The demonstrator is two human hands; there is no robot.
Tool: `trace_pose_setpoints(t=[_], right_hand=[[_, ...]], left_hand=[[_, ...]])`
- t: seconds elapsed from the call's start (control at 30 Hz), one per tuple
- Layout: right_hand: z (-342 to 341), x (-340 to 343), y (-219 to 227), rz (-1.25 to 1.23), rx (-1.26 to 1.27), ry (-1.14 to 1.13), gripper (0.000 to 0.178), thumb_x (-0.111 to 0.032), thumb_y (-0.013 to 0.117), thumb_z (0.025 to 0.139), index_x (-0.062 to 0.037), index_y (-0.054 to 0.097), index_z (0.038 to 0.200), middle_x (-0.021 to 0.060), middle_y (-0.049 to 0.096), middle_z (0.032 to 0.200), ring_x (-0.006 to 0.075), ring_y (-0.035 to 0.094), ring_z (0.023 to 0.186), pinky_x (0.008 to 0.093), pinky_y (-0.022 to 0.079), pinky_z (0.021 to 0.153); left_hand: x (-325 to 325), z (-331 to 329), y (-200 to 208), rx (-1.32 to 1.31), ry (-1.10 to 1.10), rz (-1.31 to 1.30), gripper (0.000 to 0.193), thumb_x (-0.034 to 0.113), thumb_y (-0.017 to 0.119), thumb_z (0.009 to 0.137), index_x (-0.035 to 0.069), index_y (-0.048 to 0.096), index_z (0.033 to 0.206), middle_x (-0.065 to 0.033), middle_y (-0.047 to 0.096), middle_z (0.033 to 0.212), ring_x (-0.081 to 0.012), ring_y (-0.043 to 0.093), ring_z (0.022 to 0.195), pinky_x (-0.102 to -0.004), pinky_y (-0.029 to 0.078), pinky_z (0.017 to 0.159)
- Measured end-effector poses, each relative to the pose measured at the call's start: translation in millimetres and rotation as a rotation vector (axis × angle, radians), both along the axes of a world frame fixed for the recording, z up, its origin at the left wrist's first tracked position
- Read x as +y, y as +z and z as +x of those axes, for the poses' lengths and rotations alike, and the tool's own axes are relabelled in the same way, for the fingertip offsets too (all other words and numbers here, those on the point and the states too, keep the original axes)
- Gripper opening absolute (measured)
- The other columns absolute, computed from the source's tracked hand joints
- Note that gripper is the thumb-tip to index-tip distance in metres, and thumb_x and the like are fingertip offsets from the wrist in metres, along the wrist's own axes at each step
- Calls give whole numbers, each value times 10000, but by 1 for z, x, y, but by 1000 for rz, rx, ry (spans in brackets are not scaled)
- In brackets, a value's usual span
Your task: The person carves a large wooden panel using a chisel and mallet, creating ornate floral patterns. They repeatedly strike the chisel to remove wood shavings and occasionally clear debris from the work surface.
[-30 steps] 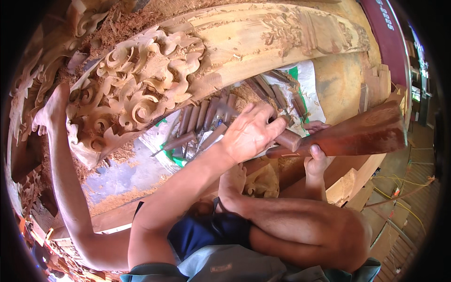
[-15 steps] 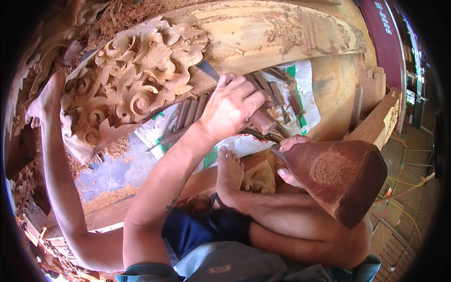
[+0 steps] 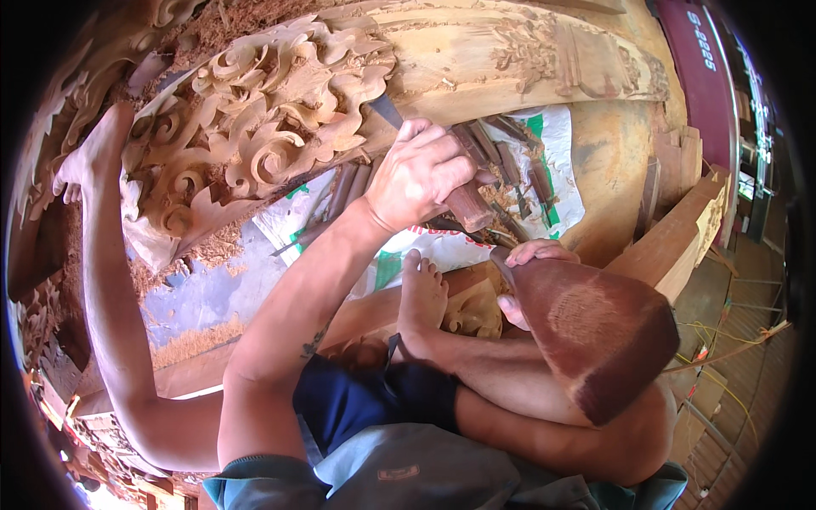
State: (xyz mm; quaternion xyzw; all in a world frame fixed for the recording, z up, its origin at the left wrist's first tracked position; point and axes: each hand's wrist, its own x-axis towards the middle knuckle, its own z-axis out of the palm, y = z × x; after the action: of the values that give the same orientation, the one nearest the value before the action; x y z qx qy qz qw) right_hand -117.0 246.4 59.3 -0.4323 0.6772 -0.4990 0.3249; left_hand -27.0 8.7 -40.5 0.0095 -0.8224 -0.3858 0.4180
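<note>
My left hand [image 3: 419,176] is wrapped round the wooden handle of a chisel [image 3: 467,207]. Its flat metal blade points up and left, with the tip at the edge of a carved wooden panel [image 3: 280,110] of scrolls and leaves. In my right hand [image 3: 541,252] is the handle of a dark brown wooden mallet [image 3: 608,327]. The mallet's broad head, with a worn pale patch, hangs to the right of the chisel and apart from it, over my bent right leg. Part of my right hand is hidden behind the mallet.
Several more chisels [image 3: 510,161] lie on a white and green plastic sack [image 3: 561,136] beyond my hands. Sawdust and chips [image 3: 200,338] cover parts of the grey surface at left. A squared beam [image 3: 671,229] stands at right. My bare feet [image 3: 422,293] rest near the work.
The mallet's head has shifted a little left in the picture. The whole view has also moved slightly, and both hands keep their holds; the chisel's tip stays at the carving's edge.
</note>
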Motion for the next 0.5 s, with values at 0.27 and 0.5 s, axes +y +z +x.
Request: trace_pose_setpoints(t=[0.27, 0.5], right_hand=[[6, -24, -13, 71, 540, -67, 443, -295, 780, 798, -54, 578, 1110, 58, 607, 958, 207, 611, 779, 290, 521, 676], [6, -40, -6, 142, 568, -144, 686, -299, 900, 680, 44, 549, 1160, 168, 695, 909, 278, 698, 804, 389, 559, 729]], left_hand=[[-9, 3, -10, 20, -8, 96, 248, 148, 778, 655, 138, 651, 867, -41, 593, 806, -246, 594, 839, -387, 418, 830], [-4, -4, -6, 60, 118, 186, 289, 129, 805, 632, 128, 666, 885, -62, 614, 878, -274, 596, 900, -414, 437, 847]])
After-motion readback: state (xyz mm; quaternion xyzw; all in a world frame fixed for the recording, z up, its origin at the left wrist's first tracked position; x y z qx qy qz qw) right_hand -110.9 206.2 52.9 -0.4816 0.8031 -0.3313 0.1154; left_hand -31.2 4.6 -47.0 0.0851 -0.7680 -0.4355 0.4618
